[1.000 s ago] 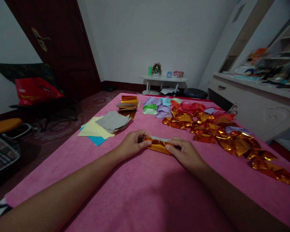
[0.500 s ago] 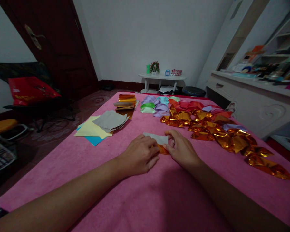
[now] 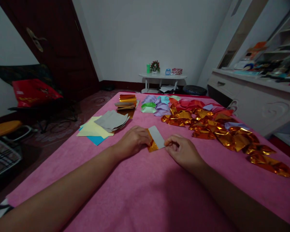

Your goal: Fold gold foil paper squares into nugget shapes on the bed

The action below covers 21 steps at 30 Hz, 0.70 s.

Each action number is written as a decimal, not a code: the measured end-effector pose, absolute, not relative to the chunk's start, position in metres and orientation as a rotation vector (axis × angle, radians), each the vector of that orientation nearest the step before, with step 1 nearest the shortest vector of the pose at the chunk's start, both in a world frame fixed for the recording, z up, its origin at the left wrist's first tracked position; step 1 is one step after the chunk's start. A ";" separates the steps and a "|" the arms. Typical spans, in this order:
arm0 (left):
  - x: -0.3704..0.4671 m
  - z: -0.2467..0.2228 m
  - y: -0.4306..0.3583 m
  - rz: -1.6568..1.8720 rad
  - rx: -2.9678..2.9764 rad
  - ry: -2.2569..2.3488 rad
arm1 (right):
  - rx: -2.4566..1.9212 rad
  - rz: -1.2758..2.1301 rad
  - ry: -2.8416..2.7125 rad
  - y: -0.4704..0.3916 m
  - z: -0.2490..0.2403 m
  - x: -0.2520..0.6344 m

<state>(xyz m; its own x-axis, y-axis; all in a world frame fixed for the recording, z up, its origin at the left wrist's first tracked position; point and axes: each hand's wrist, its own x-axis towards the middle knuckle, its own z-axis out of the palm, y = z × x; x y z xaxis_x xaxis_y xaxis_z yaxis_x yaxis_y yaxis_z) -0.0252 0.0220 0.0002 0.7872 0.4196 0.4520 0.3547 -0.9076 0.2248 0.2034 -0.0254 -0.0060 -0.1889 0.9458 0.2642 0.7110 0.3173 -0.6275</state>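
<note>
A small folded sheet of foil paper [image 3: 157, 137], grey on one face and shiny gold-orange on the other, lies tilted between my hands over the pink cloth. My left hand [image 3: 134, 140] is closed on its left, gold edge, with the fingertips partly hidden. At the sheet's lower right corner, my right hand [image 3: 181, 149] pinches between thumb and forefinger. Folded gold foil pieces [image 3: 222, 130] lie in a heap to the right. Left of my hands are a stack of grey sheets [image 3: 112, 120] and pale yellow sheets [image 3: 93, 128], with a blue sheet [image 3: 96, 140] underneath.
Folded gold and brown foil sheets [image 3: 127, 103] sit at the table's far left. Purple, green and red folded papers [image 3: 162, 109] lie at the far middle. Pink cloth [image 3: 125, 190] covers the table. A white cabinet [image 3: 251, 93] stands at right; a red bag [image 3: 33, 92] rests on a chair at left.
The foil paper has turned from lying crosswise to a slant, showing more of its grey face. My left hand has shifted left to its edge; my right hand has moved slightly down and right.
</note>
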 end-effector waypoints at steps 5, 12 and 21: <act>-0.025 0.001 0.013 0.706 2.748 0.571 | -1.246 0.252 -2.097 -0.028 0.000 0.201; -0.028 0.002 0.011 0.735 2.609 0.458 | -1.120 0.326 -2.276 -0.029 -0.001 0.197; -0.031 0.002 0.011 0.754 2.446 0.472 | -1.099 0.273 -2.306 -0.037 0.003 0.193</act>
